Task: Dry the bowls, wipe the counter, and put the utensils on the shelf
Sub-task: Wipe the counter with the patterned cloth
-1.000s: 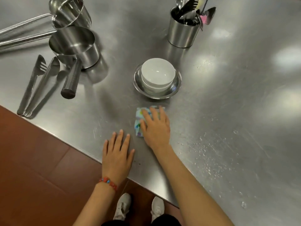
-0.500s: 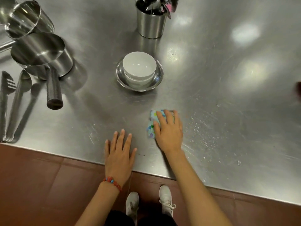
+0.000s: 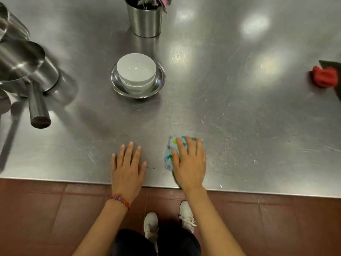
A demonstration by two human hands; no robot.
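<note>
The steel counter (image 3: 239,111) fills the upper part of the view, with scratches and water droplets (image 3: 228,145) scattered just right of the right-hand fingers. Below its near edge lies a red-brown tiled floor (image 3: 46,215), where two white shoes (image 3: 151,226) show between the forearms.

Far left of the left-hand fingers stand steel saucepans (image 3: 24,61), one long handle (image 3: 37,106) pointing toward the near edge. Beyond the fingertips of both hands sits a shallow steel dish (image 3: 160,80) carrying stacked white bowls (image 3: 136,68), upright. Farther beyond, a steel utensil holder (image 3: 145,21) stands at the top edge, its contents cut off by the frame. Far right of the right-hand fingers, a red cloth (image 3: 323,76) lies at the frame edge, touching a dark item that cannot be identified.

The right hand (image 3: 190,161) presses flat on a patterned blue cloth (image 3: 170,154), fingers straight and close together; the cloth shows past the fingertips and thumb side. The left hand (image 3: 127,167) rests palm down on bare steel just beside it, fingers straight and slightly spread, holding nothing. A beaded bracelet (image 3: 120,199) circles the left wrist.
</note>
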